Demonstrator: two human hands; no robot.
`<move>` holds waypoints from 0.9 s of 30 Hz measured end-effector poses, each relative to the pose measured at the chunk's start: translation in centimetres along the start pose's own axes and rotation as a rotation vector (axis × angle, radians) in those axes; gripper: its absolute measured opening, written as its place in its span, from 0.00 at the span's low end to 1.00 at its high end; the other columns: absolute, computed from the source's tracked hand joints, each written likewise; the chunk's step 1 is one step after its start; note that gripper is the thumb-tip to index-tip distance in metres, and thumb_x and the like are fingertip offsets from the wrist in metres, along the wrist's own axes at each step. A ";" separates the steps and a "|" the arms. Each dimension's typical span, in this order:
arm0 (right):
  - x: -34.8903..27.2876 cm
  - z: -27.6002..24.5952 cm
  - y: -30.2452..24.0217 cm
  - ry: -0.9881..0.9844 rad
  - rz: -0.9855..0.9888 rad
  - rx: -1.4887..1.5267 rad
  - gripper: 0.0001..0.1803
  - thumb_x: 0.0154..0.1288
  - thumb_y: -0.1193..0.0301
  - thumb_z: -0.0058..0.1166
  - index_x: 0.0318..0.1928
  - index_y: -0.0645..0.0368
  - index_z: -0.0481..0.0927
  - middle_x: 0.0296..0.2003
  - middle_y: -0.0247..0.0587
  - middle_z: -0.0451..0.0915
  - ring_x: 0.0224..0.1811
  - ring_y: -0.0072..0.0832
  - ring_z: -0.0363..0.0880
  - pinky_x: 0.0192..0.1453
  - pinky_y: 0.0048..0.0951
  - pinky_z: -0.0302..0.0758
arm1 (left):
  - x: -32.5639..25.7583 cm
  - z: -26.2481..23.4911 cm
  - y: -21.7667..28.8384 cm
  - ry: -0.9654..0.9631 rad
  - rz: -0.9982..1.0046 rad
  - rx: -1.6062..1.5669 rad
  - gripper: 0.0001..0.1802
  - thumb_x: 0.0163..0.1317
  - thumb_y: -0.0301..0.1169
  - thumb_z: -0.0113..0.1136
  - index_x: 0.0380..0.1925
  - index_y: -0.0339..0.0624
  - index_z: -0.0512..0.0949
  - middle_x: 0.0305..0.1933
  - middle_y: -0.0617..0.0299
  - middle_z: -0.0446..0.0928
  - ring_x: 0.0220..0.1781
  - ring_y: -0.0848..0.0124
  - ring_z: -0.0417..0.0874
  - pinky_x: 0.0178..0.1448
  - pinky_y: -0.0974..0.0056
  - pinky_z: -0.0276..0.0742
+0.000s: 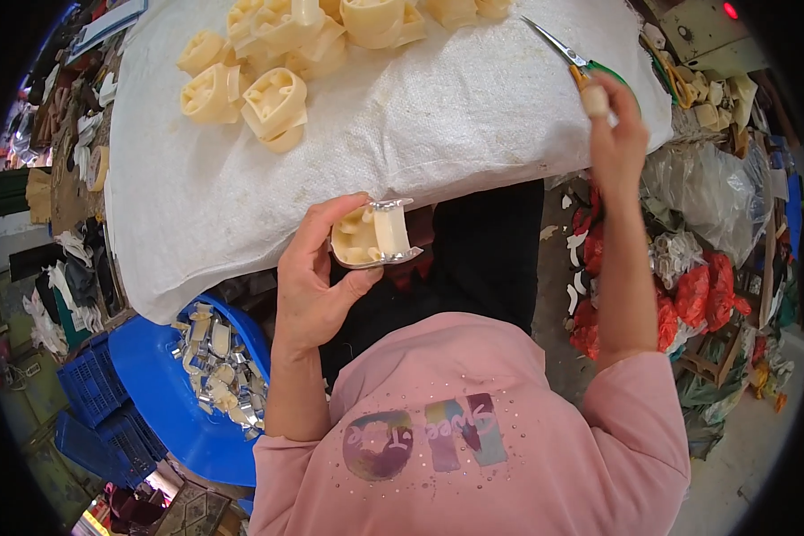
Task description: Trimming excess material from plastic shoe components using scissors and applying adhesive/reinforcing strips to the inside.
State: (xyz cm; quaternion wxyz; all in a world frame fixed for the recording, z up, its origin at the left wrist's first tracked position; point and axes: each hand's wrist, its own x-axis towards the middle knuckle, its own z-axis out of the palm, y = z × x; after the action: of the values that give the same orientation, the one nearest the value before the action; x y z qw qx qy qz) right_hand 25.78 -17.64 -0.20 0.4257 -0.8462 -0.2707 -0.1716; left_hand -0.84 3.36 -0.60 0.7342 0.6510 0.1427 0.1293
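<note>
- Workpiece [355, 239], cup-shaped and cream with silvery edging, was near the centre of the view, toward 10 o'clock, just beyond the near edge of the white sheet [438, 112].
- The left hand [309, 288], at 9 o'clock, was closed about the workpiece, fingers along its upper side and thumb beneath; the hollow showed, and a pale band crossed the 3 o'clock end.
- The right hand [620, 147], at 2 o'clock, was blurred, its fingers curled at the handles of the scissors [563, 46]; whether it gripped them could not be told. A beige cover [595, 101] sat on one digit.
- The scissors, with green and orange handles, lay toward 1 o'clock, their blades pointing to 11 o'clock.
- Further cream pieces [275, 104] were clustered on the sheet at 11 o'clock.
- A blue tub [143, 371] at 8 o'clock contained silvery and cream scraps [223, 368]; blue crates [94, 386] stood beyond it.
- Red plastic bags [706, 293] lay at 3 o'clock.
</note>
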 end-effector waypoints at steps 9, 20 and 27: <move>3.3 -1.8 5.8 -0.323 -0.090 -0.707 0.27 0.55 0.79 0.44 0.58 0.52 0.73 0.42 0.49 0.78 0.47 0.45 0.75 0.52 0.42 0.72 | 1.3 0.3 0.0 -0.017 0.103 0.309 0.33 0.47 0.27 0.69 0.56 0.36 0.71 0.55 0.59 0.69 0.59 0.68 0.71 0.63 0.65 0.65; -5.2 -2.2 -2.5 -0.485 0.405 0.356 0.39 0.51 0.81 0.61 0.65 0.50 0.66 0.37 0.30 0.71 0.42 0.21 0.70 0.48 0.26 0.70 | 2.5 1.1 0.3 0.038 0.213 0.557 0.31 0.45 0.24 0.69 0.53 0.35 0.73 0.54 0.56 0.72 0.57 0.65 0.73 0.64 0.63 0.65; -10.1 -2.8 -6.7 -0.989 0.403 0.639 0.36 0.57 0.70 0.61 0.65 0.56 0.62 0.45 0.45 0.70 0.47 0.35 0.71 0.53 0.31 0.69 | 2.6 1.2 0.7 0.082 0.278 0.634 0.31 0.44 0.23 0.68 0.53 0.35 0.73 0.54 0.54 0.73 0.57 0.64 0.73 0.63 0.63 0.66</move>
State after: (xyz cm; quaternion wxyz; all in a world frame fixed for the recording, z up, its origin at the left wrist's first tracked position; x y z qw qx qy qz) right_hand 13.59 -19.83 0.38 0.5062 -0.6909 -0.3087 0.4137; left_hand 1.98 3.30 0.11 0.4644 0.8542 0.1151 0.2035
